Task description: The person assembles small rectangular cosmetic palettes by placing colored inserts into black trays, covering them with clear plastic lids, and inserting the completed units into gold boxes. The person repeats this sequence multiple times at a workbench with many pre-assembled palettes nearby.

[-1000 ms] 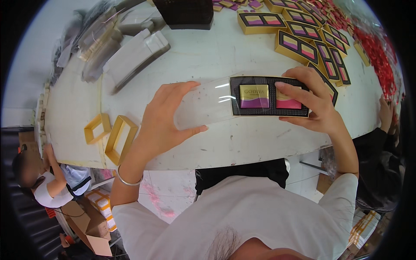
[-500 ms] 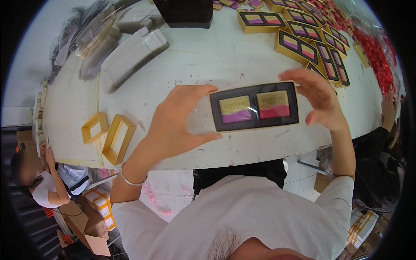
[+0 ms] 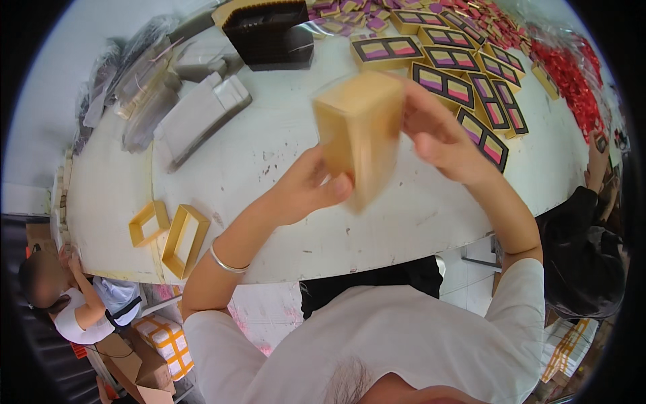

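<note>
Gold box [image 3: 360, 131] upright between left hand [image 3: 306, 192] and right hand [image 3: 437, 135], both grips clamped on it.

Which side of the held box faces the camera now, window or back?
Back: the box shows plain gold between left hand and right hand; no window or coloured inserts visible.

I count one gold box [image 3: 360, 135] held up at centre frame, between two hands: left [image 3: 306, 192] and right [image 3: 441, 138]. Two empty gold frames [image 3: 168, 232] lie at lower left. About nine black boxes with coloured panels [image 3: 464, 74] fan across the upper right. One dark tray [image 3: 269, 34] sits at top centre.
</note>
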{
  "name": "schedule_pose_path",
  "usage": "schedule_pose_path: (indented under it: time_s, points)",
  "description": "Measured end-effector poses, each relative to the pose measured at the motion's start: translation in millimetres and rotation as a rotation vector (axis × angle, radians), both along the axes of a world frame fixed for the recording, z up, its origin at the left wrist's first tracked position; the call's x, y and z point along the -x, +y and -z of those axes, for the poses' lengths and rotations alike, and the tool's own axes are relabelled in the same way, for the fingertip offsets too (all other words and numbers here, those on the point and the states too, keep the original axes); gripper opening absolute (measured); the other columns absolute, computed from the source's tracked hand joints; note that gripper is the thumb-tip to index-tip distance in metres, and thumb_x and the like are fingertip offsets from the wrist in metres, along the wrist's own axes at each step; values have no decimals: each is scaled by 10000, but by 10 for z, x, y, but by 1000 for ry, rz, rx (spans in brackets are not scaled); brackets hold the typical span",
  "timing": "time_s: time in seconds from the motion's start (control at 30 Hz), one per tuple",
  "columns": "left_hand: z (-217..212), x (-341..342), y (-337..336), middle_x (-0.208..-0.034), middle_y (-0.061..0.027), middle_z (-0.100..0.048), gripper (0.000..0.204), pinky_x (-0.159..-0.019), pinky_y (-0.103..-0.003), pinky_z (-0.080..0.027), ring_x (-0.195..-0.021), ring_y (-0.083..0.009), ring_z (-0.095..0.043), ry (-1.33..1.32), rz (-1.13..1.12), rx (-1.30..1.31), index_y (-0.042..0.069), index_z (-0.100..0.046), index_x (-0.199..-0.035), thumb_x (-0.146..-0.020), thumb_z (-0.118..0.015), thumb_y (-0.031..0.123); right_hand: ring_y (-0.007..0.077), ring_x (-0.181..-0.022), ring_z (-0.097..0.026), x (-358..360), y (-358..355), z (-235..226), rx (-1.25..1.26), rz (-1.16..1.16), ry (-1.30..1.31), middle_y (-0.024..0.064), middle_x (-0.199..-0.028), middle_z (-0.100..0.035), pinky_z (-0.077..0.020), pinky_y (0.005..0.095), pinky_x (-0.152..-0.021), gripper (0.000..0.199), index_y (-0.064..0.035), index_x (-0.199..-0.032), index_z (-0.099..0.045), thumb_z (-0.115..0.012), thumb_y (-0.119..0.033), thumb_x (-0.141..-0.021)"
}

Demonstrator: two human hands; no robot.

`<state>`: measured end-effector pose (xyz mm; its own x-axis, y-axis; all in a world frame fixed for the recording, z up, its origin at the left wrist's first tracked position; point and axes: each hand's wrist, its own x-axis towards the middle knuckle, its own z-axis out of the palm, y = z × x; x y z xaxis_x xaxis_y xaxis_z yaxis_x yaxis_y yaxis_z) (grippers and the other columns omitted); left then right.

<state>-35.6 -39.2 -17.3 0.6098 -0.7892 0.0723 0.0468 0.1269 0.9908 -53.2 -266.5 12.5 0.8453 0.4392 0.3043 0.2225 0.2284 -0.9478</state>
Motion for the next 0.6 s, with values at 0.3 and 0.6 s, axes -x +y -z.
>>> schedule_pose_path:
  time_s: [0.3,0.6]
  points:
    - [-171,-176,-291,-1314,-51,-433,547,-1032,-342,-268,-1245,-169,-365,156,-283,254,80,-389,-1336,-942,-420,459,190,-1133,-457,-70,271,529,2,339,-217,89,-1183,-513,-350,353,-965,608,-104,-1344,-250,-620,-255,-886]
    - [-303,-68,-467,-1151,-39,-512,221,-966,-287,-335,-1103,-154,-459,359,-436,315,136,-536,-1046,-834,-524,73,170,-1162,-434,11,217,235,-195,99,148,56,-1280,-482,-322,326,-956,398,-81,-1276,-412,-463,-262,-925]
